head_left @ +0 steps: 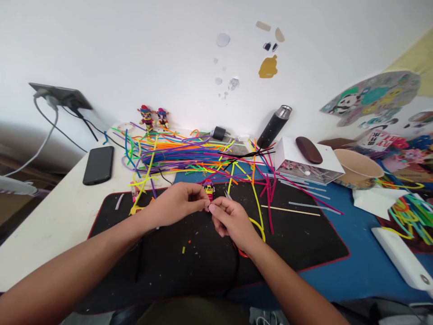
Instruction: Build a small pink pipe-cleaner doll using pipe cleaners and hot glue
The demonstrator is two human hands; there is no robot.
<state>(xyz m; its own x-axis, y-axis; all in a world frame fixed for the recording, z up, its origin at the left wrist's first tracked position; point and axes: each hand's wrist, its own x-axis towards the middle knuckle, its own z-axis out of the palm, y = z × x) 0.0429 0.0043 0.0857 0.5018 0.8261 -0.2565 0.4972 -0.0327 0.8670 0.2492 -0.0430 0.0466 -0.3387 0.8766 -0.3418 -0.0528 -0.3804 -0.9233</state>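
Note:
My left hand (177,204) and my right hand (233,221) meet over the black mat (189,271), thumbs and forefingers pinched at nearly the same spot. What sits between the fingertips is too small to make out. Just behind them shows a small colourful figurine (209,188), yellow, red and purple, partly covered by the fingers; I cannot tell whether they touch it. Scissors with red handles (242,254) lie under my right hand and wrist, mostly hidden. A curved yellow strand (260,228) passes beside that wrist.
Coloured strands (182,153) pile up behind the mat. Two similar figurines (146,118) stand by the wall. A phone (98,165) lies left; a black thermos (274,126) and a white box (306,162) topped by a dark red case (309,150) are right. Small scraps (183,249) dot the mat.

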